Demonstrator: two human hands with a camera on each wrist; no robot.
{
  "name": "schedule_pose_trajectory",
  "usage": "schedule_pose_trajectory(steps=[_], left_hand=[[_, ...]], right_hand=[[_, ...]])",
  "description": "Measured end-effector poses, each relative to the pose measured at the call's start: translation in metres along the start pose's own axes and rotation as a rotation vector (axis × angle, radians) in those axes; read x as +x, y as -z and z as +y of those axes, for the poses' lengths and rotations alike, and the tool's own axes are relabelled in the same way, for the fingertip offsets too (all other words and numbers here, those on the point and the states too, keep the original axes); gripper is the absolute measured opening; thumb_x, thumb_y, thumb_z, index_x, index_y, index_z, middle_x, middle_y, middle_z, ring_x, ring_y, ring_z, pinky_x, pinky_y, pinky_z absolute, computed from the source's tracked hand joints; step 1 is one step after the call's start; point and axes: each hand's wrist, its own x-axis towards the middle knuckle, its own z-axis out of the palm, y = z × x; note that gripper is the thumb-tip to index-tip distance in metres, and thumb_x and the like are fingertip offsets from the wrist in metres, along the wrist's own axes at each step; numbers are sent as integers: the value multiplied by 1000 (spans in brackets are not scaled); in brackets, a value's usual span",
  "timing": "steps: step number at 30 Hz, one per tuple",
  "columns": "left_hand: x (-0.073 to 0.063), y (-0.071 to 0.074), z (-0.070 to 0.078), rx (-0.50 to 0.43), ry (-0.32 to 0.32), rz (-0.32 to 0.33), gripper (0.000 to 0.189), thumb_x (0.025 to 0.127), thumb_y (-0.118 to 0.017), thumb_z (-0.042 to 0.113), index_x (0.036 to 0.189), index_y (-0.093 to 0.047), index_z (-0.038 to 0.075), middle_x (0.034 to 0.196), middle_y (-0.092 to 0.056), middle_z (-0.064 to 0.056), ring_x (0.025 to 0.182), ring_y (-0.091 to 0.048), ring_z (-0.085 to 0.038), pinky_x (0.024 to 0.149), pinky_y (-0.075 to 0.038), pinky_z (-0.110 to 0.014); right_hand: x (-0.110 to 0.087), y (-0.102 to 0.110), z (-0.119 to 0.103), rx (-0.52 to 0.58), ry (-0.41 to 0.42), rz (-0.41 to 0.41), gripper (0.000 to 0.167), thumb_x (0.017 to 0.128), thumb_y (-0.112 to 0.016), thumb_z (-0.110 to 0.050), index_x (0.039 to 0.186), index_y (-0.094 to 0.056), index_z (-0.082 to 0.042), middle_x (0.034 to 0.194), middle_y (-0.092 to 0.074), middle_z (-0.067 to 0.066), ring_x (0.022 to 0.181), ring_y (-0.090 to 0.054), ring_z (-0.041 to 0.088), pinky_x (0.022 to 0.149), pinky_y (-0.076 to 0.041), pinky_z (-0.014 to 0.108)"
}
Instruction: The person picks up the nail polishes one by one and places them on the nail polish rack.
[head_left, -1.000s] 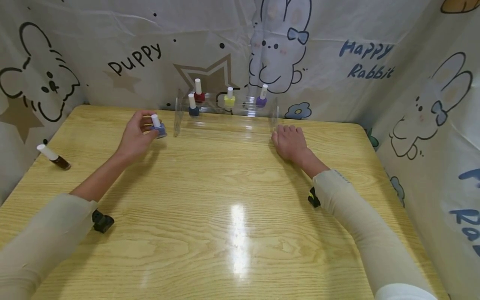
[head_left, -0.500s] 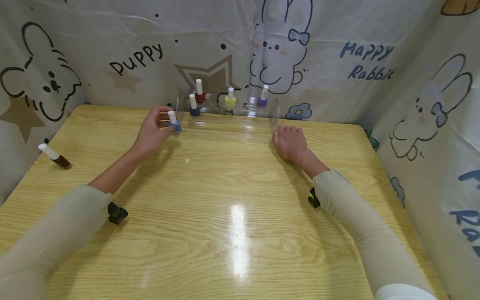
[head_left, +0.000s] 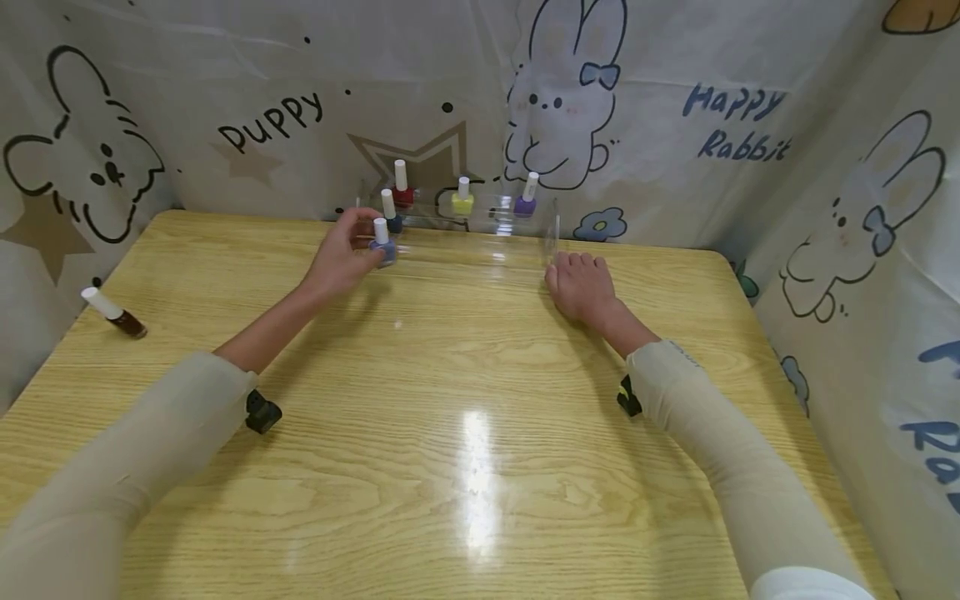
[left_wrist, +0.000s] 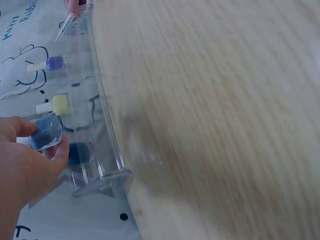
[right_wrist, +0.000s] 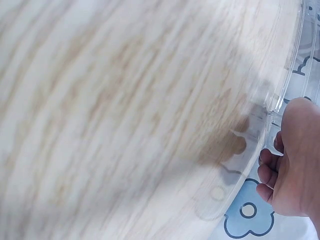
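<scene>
In the head view my left hand (head_left: 347,254) pinches a light blue nail polish bottle (head_left: 383,250) with a white cap, upright, at the left end of a clear acrylic rack (head_left: 465,260). A dark blue polish bottle (left_wrist: 79,153) stands on the rack just behind it. Red (head_left: 403,197), yellow (head_left: 462,202) and purple (head_left: 526,204) polish bottles stand on the upper tier. My right hand (head_left: 580,286) has curled fingers at the rack's right end panel and appears to hold it; the exact contact is partly hidden.
A dark brown polish bottle (head_left: 127,322) with a long white cap lies at the table's left edge. The wooden table (head_left: 420,375) carries the rack near its back edge, before a patterned cloth (head_left: 285,50).
My left hand has moved right with the light blue polish bottle, from left of the rack to its left end. My right hand has stayed at the right end panel.
</scene>
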Motion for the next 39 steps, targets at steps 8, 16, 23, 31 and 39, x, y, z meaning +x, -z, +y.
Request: schedule_pose_trajectory(steps=[8,16,23,31,39], left_hand=[[16,-12,4,3,-39,-20,43,95,-53,-8,137,-43,-3,128,-55,-27,117,-53,-37,97,-44,-44],[33,-24,11,-49,-73,-40,42,92,-51,-14,132,-46,-3,124,-58,-26,111,-58,-35,90,-47,-40],[46,-34,14,-59,-102,-69,40,94,-49,-14,133,-44,-4,124,-57,-25,111,-57,-34,95,-46,-41],[58,-47,21,-59,-107,-92,41,95,-48,-15,134,-43,-3,125,-56,-27,114,-56,-36,95,-47,-42],[70,-59,22,-63,-125,-132,39,95,-47,-16,131,-42,-1,128,-54,-27,116,-56,-36,92,-46,-42]], right_hand=[[2,0,1,3,1,-14,41,108,-19,-31,102,-45,0,111,-56,22,104,-48,41,88,-34,52],[2,1,2,1,-6,-13,41,108,-21,-32,102,-45,0,109,-57,22,103,-48,41,88,-35,52],[0,-1,3,6,-5,-5,40,108,-22,-31,103,-46,0,109,-57,22,102,-49,42,87,-35,52],[-2,-1,3,-2,-5,-5,41,108,-20,-30,102,-45,1,109,-56,22,102,-49,41,87,-35,52],[-1,0,2,3,1,-7,41,108,-19,-30,102,-45,1,109,-57,23,104,-49,42,87,-35,52]])
